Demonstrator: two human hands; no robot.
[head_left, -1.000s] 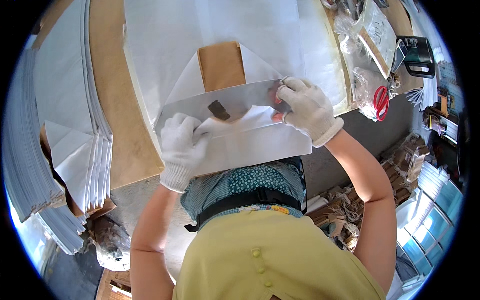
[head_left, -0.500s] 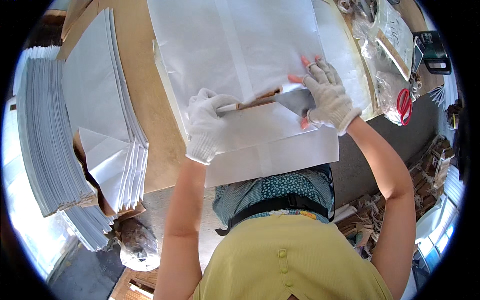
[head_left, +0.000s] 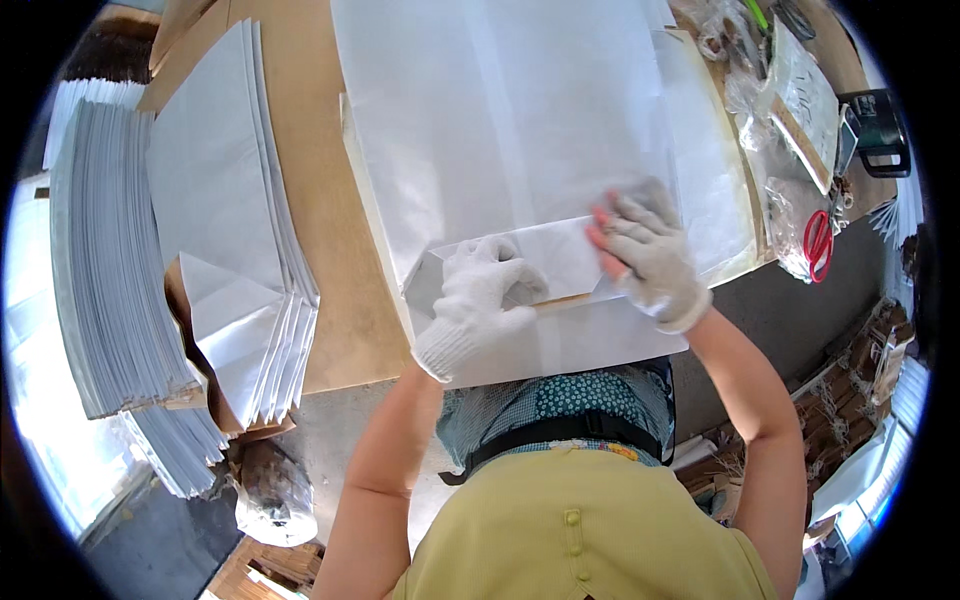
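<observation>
A large white paper bag (head_left: pixel 510 130) lies flat before me, its near end folded into a wide strip with a slanted corner at the left. Part of a thin brown edge (head_left: pixel 566 301) shows along the fold. My left hand (head_left: pixel 485 300), in a white knitted glove, presses on the folded strip with its fingers curled in and closed on the paper; the fingertips are partly hidden. To its right, my right hand (head_left: pixel 648 260) wears a glove with bare fingertips. Its fingers are stretched over the right end of the fold, blurred by motion.
White paper bags (head_left: pixel 215 180) lie fanned on the brown table (head_left: pixel 330 330) at left, beside a thick paper stack (head_left: pixel 110 260). At right are red-handled scissors (head_left: pixel 818 246), clear plastic bags (head_left: pixel 740 90) and a dark mug (head_left: pixel 878 130). A clear plastic bag (head_left: pixel 275 495) stands below the table.
Both hands have come nearer to me. The brown opening between them has narrowed to a thin line, and the folded strip now lies flatter. My right hand has moved down along the paper.
</observation>
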